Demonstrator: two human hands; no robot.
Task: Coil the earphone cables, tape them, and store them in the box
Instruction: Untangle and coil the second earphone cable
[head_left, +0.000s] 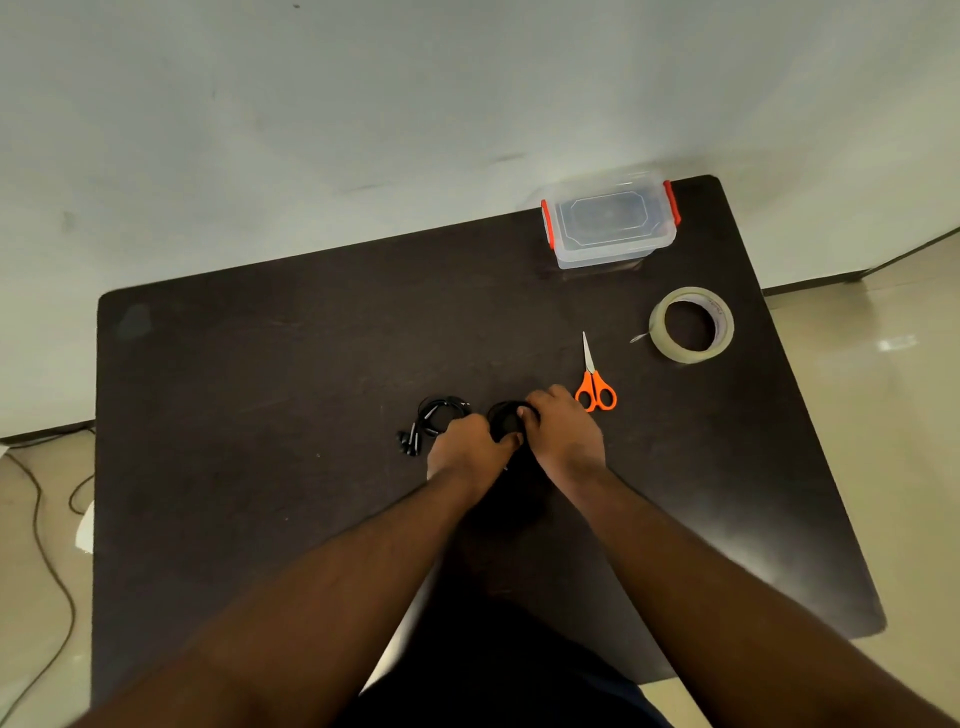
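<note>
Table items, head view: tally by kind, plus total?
Earphone cables: 2, one coil held between left hand and right hand, one bundle lying left of it
Scissors: 1
Tape roll: 1
Plastic box: 1
Total: 5

table (260, 415): very dark brown, almost black, plain, with pale glare patches near its right edge
box (613, 244): clear, colourless plastic; an eight-sided outline shows on its lid
box clips (672, 202): red-orange, one on each short end
tape roll (719, 322): pale beige, see-through, with a whitish inner ring bearing small dark print too small to read
scissors (596, 387): bright orange handles, silver-white blades
coiled earphone cable (506, 421): black, plain
second earphone cable (434, 421): black, with small light glints
wall (311, 104): pale grey-green, with faint dark smudges
floor (883, 389): cream tiles, glossy
floor cord (47, 545): dark brown
</note>
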